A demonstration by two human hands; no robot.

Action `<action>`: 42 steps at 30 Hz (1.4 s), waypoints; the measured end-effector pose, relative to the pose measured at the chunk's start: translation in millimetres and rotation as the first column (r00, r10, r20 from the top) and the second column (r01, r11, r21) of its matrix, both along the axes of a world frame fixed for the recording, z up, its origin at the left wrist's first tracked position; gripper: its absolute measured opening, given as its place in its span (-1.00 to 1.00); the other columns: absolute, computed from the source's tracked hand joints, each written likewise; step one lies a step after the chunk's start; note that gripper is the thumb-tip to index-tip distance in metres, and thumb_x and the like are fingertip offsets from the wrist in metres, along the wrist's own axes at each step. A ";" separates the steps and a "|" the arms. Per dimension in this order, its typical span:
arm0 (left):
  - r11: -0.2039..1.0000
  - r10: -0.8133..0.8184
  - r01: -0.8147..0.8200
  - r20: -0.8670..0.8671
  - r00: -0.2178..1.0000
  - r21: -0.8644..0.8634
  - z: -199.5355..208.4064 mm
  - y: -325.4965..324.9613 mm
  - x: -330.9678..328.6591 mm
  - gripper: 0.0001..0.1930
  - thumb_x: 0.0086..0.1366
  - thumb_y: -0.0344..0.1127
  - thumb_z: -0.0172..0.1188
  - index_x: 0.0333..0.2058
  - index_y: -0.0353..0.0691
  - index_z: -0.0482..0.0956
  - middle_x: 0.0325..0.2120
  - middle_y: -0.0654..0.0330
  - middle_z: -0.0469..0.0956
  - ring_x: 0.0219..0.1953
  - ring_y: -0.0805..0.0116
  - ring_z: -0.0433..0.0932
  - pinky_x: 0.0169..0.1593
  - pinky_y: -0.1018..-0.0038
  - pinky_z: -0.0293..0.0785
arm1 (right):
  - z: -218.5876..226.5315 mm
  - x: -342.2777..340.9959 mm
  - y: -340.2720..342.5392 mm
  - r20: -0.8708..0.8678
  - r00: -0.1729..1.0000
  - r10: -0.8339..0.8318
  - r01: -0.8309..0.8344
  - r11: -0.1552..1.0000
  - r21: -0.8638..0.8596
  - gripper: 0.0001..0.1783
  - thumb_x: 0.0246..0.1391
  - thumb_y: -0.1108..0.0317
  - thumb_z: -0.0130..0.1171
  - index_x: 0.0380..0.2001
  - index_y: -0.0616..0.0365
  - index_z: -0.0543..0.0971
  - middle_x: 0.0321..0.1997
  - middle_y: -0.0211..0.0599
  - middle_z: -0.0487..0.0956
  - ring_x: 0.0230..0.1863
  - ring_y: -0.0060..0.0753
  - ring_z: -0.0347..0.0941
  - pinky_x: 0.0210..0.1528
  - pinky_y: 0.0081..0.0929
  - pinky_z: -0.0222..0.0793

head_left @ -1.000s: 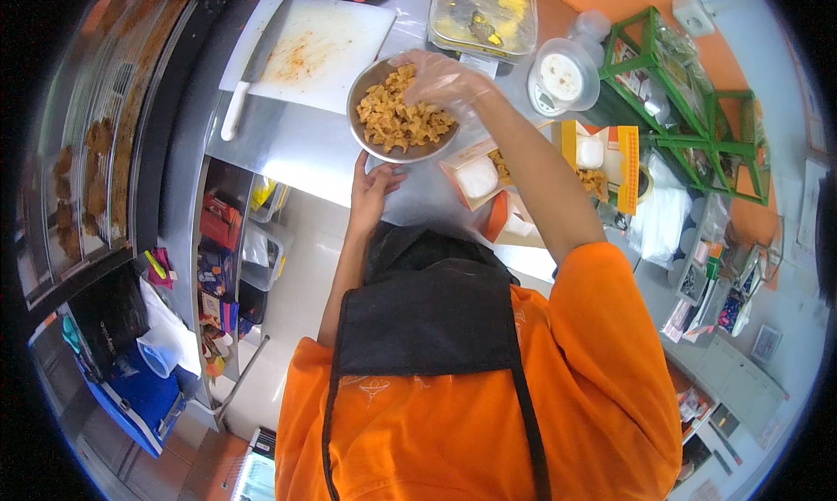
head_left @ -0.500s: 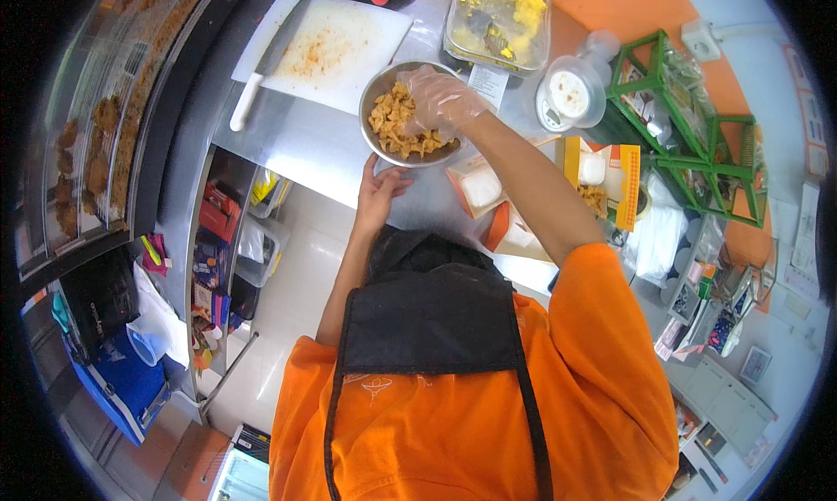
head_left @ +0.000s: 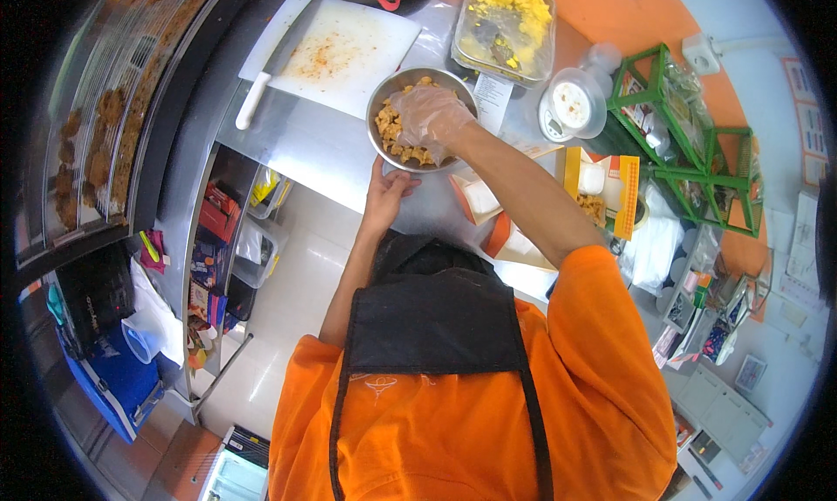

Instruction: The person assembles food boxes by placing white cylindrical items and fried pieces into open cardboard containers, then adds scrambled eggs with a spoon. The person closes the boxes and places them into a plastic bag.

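A round metal bowl (head_left: 377,136) stands on the counter, partly filled with small golden-brown fried pieces (head_left: 387,124). My right hand (head_left: 433,117), in a clear plastic glove, reaches down into the bowl with its fingers curled around some of the pieces. The glove and the food hide its fingertips. My bare left hand (head_left: 386,197) steadies the bowl at its near side, one digit against the outer wall and the others bent close below the rim. Right of the bowl are open takeaway boxes with white contents, one box (head_left: 475,197) nearest to it.
A white cutting board (head_left: 353,47) with crumbs and a white-handled knife (head_left: 253,100) lie at the far left. Behind the bowl sits a clear tray (head_left: 506,26) of yellow food. A scale carrying a tub (head_left: 571,107) and green racks (head_left: 667,122) stand to the right.
My right hand has shifted slightly left and lower, deeper over the fried pieces. My left hand's fingers have drawn in closer to the bowl. The whole view has shifted slightly.
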State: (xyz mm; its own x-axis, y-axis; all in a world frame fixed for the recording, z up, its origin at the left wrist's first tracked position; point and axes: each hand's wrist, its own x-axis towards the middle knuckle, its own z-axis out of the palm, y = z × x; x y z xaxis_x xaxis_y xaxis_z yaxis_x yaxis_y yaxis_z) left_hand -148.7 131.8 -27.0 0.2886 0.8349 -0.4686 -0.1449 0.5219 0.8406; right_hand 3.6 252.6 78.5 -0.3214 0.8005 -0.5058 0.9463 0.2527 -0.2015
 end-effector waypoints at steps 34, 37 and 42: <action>1.000 -0.018 0.018 -0.003 1.000 -0.006 -0.4 3.8 4.5 -0.18 0.40 -0.31 0.03 0.38 -0.30 -0.37 -0.04 -0.07 0.52 -0.10 0.17 0.61 -0.04 0.36 0.52 | -16.1 72.0 -3.0 -0.512 0.844 -0.161 0.225 0.972 0.065 -0.28 -0.10 0.10 0.37 0.17 0.00 0.42 0.13 -0.05 0.49 0.11 -0.10 0.45 0.17 -0.31 0.36; 1.000 -0.020 0.020 -0.025 0.999 0.005 1.1 2.9 1.8 -0.17 0.41 -0.24 0.05 0.38 -0.32 -0.35 -0.03 -0.09 0.53 -0.09 0.18 0.61 -0.01 0.34 0.51 | -16.3 85.0 -2.0 -0.585 0.759 -0.286 0.284 0.954 -0.098 -0.31 -0.08 0.14 0.41 0.15 0.02 0.44 0.12 -0.15 0.52 0.10 -0.23 0.46 0.17 -0.36 0.36; 0.999 -0.027 0.027 -0.025 0.999 0.024 0.8 1.3 -1.1 -0.24 0.42 -0.27 0.01 0.39 -0.30 -0.27 -0.02 -0.08 0.52 -0.08 0.18 0.60 0.00 0.35 0.50 | -22.2 90.0 -2.7 -0.718 0.614 -0.327 0.279 0.941 -0.190 -0.23 -0.11 0.01 0.44 0.16 0.06 0.43 0.12 -0.06 0.52 0.13 -0.15 0.45 0.19 -0.34 0.33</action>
